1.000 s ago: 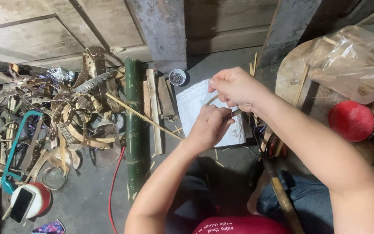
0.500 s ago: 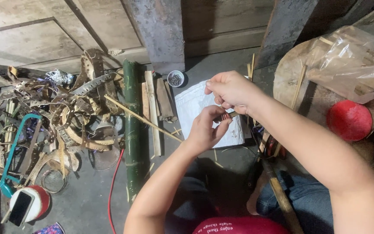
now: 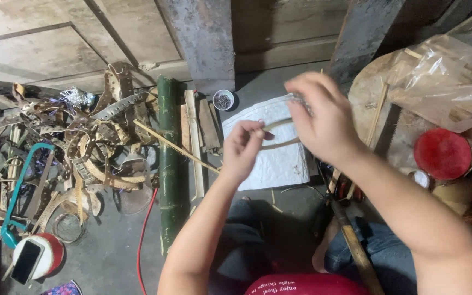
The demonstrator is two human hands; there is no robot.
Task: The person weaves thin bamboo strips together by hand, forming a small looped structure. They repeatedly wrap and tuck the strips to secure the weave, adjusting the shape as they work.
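Observation:
A thin bamboo strip (image 3: 277, 135) bent into a narrow loop is held between both hands above a white cloth (image 3: 277, 158) on the floor. My left hand (image 3: 242, 147) pinches its left end with fingertips. My right hand (image 3: 319, 119) grips the right end, fingers curled over it, slightly blurred. A green bamboo pole (image 3: 169, 158) lies lengthwise to the left of my left forearm, with flat wooden slats (image 3: 193, 136) beside it and a thin stick (image 3: 175, 146) lying across them.
A heap of curled bamboo strips (image 3: 77, 147) and a teal hacksaw (image 3: 22, 191) lie at left. A phone rests on a red-and-white tin (image 3: 36, 257). A small cup of nails (image 3: 224, 100), a red lid (image 3: 442, 154), a plastic bag (image 3: 443, 76), a red cable (image 3: 142, 240).
Both hands have lifted a little off the white cloth and drawn apart, and the bent strip now shows stretched between them as a loop.

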